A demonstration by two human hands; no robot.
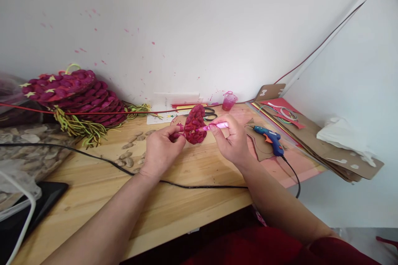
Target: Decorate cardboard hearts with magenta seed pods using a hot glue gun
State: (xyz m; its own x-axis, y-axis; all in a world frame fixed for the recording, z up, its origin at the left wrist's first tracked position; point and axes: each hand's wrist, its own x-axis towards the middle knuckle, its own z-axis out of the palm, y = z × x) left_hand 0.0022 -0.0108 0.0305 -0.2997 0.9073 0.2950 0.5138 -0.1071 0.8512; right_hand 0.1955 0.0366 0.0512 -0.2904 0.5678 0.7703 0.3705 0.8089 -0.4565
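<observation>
Pinching the left edge of a bumpy, magenta-painted oval piece, the left hand has its fingertips closed on it at the centre of the frame, clear above the light wooden tabletop. And over to the right hand: thumb and fingers clamped together round a slim, pink-smeared pale brush, its tip right up against the piece, though contact is hard to confirm.

Now, the dangers! That piece hangs on an edge grip alone, so firm brush pressure could well twist it loose. A flick of wet bristles might spatter the white wall, where pink flecks show across the upper left. A wide right elbow could snag the black cable beneath the arms, or knock the blue-and-orange glue gun at right of centre; if hot, its nozzle could burn.

Any lettering? The gun wears a small pale label, unreadable from here. Faint marks on white paper by the wall defeat reading too, and no brand is legible.
</observation>
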